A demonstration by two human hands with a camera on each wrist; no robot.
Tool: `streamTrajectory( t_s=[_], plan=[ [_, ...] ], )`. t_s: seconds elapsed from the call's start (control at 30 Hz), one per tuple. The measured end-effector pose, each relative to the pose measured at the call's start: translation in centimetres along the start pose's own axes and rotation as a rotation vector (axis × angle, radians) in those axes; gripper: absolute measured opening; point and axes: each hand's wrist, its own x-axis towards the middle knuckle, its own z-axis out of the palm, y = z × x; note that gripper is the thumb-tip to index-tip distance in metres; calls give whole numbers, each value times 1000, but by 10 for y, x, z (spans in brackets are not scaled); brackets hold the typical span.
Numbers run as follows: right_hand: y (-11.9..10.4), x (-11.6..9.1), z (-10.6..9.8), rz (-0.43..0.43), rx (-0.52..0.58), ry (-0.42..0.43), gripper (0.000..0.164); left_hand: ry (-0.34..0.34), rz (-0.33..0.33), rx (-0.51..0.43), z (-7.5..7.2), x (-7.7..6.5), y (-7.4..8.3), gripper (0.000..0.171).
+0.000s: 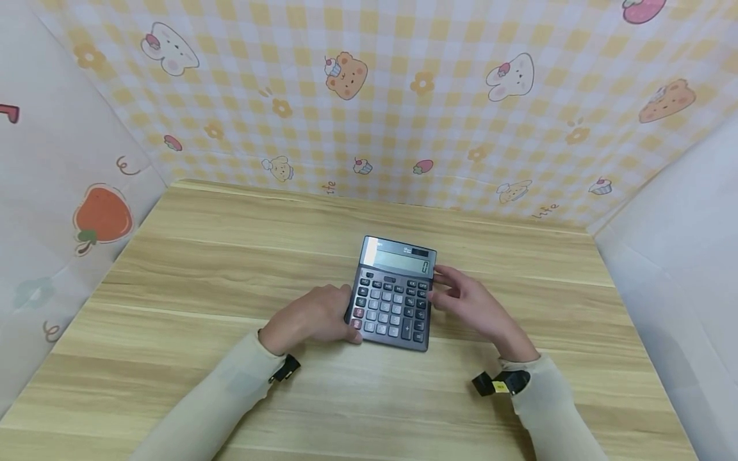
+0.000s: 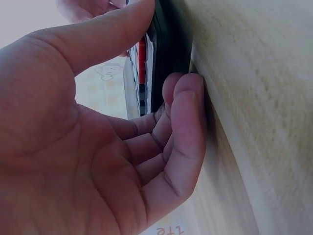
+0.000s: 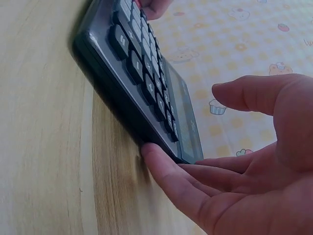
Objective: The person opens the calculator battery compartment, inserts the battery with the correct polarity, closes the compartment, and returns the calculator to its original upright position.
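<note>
A dark grey desk calculator (image 1: 393,296) lies on the wooden table, slightly turned, its screen (image 1: 398,261) showing 0 and away from me. My left hand (image 1: 319,314) grips its near left corner. In the left wrist view, that thumb (image 2: 105,36) lies over the corner while the curled fingers (image 2: 183,122) meet the side low against the table. At the right side is my right hand (image 1: 468,306). Its fingertips touch the lower edge near the screen in the right wrist view, with the thumb (image 3: 244,94) held off the keys.
The wooden table (image 1: 230,250) extends around the calculator. A yellow checked cloth (image 1: 392,121) with cartoon prints hangs behind it, with pale sheets (image 1: 674,211) at both sides. Each wrist wears a dark strapped device (image 1: 507,383).
</note>
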Motion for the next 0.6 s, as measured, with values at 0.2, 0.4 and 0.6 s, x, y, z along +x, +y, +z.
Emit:
streamTrajectory(
  t_s=[0.2,0.4,0.6],
  plan=[
    [0,0,0,-2,-23,9,78,14,12,-3,2,2,-1,67],
    [-1,0,1,-3,-52,7,79,44,25,20,4,3,0,72],
    [2,1,2,-57,-97,-13,90,59,16,10,6,4,2,69]
  ],
)
